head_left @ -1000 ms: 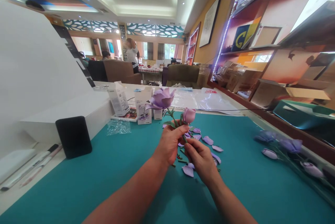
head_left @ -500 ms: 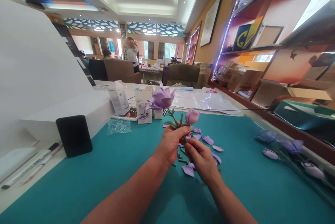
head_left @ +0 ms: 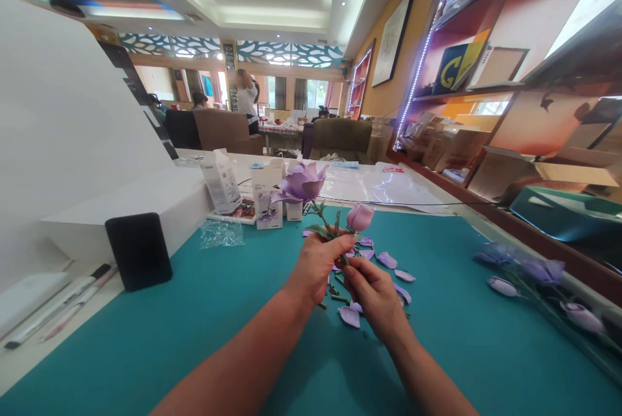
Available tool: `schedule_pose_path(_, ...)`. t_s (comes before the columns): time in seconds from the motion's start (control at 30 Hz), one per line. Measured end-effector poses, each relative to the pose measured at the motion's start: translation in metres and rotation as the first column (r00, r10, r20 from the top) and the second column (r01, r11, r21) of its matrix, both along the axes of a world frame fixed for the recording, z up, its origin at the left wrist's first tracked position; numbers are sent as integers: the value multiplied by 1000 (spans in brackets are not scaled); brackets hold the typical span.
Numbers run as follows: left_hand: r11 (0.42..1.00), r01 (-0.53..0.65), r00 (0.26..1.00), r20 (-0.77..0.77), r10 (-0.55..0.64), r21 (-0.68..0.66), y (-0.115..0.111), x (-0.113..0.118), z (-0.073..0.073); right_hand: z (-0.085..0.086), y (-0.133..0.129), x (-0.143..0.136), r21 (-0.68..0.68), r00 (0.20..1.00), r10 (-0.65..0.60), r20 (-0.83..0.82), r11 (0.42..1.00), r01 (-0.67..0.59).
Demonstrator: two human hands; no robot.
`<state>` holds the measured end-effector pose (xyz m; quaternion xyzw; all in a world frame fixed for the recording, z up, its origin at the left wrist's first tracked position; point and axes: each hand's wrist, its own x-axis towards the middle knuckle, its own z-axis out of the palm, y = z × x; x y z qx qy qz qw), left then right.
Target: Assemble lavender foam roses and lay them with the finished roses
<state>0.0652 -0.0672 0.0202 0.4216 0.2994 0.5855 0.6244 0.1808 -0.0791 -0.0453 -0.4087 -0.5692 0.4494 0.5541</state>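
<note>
A purple artificial flower (head_left: 302, 183) with a large open bloom and green leaves rises above my hands. My left hand (head_left: 317, 264) is closed around its green stem. Just right of it, a pink-purple bud (head_left: 360, 216) sticks up beside my left fingertips. My right hand (head_left: 373, 289) pinches the lower stem with thumb and fingers, close against the left hand. Loose purple petals (head_left: 387, 260) and short green stem pieces (head_left: 340, 299) lie on the teal mat (head_left: 214, 332) under and around my hands.
Small white boxes (head_left: 268, 199) stand behind a crumpled clear bag (head_left: 221, 233). A black upright panel (head_left: 138, 251) and pens (head_left: 57, 306) are at left. More purple flowers (head_left: 541, 270) lie at right, near shelves with cardboard boxes (head_left: 505, 176). A person (head_left: 247, 98) stands far back.
The pink-purple bud has shifted very slightly to the right. Both hands keep almost the same hold on the stem.
</note>
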Motion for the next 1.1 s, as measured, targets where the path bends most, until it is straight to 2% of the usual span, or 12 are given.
schedule_pose_path(0.2, 995, -94, 980, 171, 97, -24, 0, -3, -2, 8, -4, -1, -21, 1000, -10, 27, 1000, 10)
schedule_pose_path(0.3, 995, -92, 969, 228, 98, -35, 0, -4, -2, 9, -4, -2, -23, 1000, -10, 26, 1000, 11)
schedule_pose_path(0.6, 996, -88, 979, 185, 88, -6, 3, -4, -3, 0, -1, -1, -33, 1000, -3, 16, 999, 4)
schedule_pose_path(0.7, 996, -84, 976, 198, 90, -37, 3, -4, -3, -1, -1, 0, -37, 1000, -2, 3, 999, 2)
schedule_pose_path(0.83, 983, -152, 958, 232, 171, -99, 2, -10, -3, -1, 1, 4, -34, 1000, 1, 10, 999, -1)
schedule_pose_path(0.93, 977, -205, 949, 234, 213, -60, 2, -16, -3, -1, 3, 6, -42, 1000, 3, 9, 999, -3)
schedule_pose_path(1.1, 975, -221, 951, 217, 218, -12, 0, -20, -2, -1, 3, 7, -58, 1000, 7, -19, 998, -8)
